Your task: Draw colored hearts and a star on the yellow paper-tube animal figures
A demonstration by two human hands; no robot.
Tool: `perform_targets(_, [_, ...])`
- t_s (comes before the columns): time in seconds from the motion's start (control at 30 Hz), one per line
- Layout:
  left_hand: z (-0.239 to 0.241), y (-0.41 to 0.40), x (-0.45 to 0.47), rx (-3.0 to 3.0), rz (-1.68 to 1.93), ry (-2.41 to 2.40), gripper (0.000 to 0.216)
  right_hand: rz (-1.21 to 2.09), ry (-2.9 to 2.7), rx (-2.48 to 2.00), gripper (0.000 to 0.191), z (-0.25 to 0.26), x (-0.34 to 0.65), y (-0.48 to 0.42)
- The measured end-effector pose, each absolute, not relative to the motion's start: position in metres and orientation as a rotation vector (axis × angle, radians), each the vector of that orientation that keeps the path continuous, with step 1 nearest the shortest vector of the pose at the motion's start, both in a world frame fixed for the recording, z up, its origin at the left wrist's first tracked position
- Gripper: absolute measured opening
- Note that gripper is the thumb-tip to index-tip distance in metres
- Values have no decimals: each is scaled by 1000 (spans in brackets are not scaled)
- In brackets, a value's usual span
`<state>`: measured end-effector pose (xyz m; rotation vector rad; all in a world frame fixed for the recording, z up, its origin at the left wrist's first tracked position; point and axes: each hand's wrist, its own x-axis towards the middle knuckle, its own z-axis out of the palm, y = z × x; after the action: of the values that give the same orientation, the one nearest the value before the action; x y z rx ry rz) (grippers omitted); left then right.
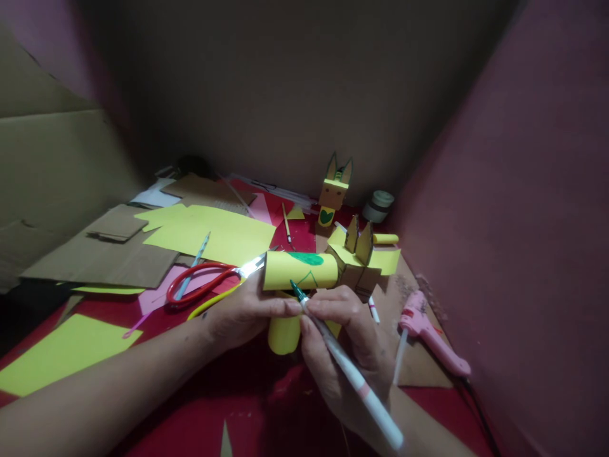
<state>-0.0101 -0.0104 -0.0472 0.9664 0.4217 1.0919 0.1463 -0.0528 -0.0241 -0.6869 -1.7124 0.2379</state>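
Observation:
My left hand [257, 308] is closed round a yellow paper tube [280, 271], which lies sideways and bears a filled green shape and a green outline. A cardboard head with two pointed ears [359, 260] joins the tube's right end. My right hand [347, 336] pinches a green marker [354, 374] with a white barrel; its green tip is at the tube's surface by the outline. Below the tube, another rounded yellow paper piece [284, 334] shows, partly hidden by my fingers. Red-handled scissors [202, 282] lie just behind my left hand.
Yellow paper sheets [214, 231] and cardboard pieces [104, 247] spread over the red table's left side. A finished-looking eared cardboard figure [333, 193] stands at the back beside a small jar [379, 206]. At right, a pink glue gun [431, 333] rests on cardboard near the pink wall.

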Motion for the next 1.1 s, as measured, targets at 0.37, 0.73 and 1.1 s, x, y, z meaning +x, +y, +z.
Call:
perform_targets(0.37, [-43,-11,-9,985,1110,401,50,233,-1736,-726,17,-22,147,-54])
perform_targets(0.73, [-40,-11,-9,990,1101,453,48,232,-1657,-763,19,-27,151,-54])
perform_targets(1.1, [-35,-12,-8,955,1093,527,48,242,-1534,-906,16,-22,158,-50])
